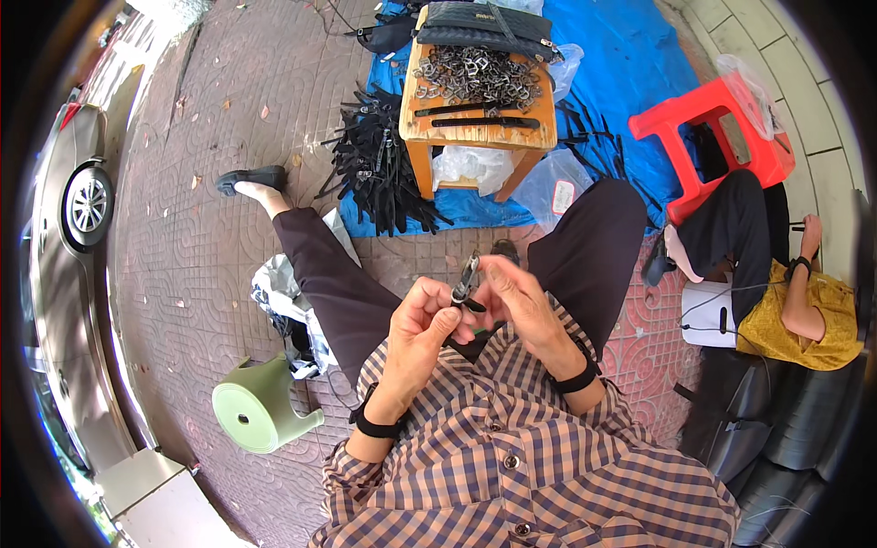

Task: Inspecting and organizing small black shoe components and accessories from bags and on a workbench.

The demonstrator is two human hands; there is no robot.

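In front of my lap, my left hand [426, 318] pinches the end of a short black strap with a metal buckle [467, 281] between thumb and fingers. My right hand [519, 300] closes on the same piece from the other side, its fingertips partly hidden. Beyond my knees stands a wooden stool [480, 132] bearing a heap of metal buckles [480, 77]. Two black straps [484, 121] lie along its near edge. A black woven bag [484, 26] rests behind the heap.
A thick bundle of black straps [384, 169] lies left of the stool on a blue tarp [630, 64]. A red plastic stool [681, 114] and a seated person in yellow [804, 315] are at the right. A green stool [260, 406] tips over at my left; a car [78, 274] is parked beyond.
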